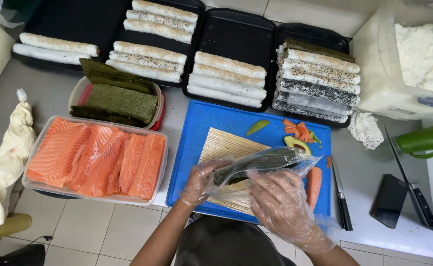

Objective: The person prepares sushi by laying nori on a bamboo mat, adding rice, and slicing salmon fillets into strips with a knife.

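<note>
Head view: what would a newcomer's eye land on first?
Probably the clear tub of orange salmon slabs at left, the brightest colour in view. Next, the gloved left hand and right hand holding a dark seaweed roll in clear plastic wrap over the bamboo mat on the blue cutting board. Behind, black trays hold rows of rice-coated rolls.
</note>
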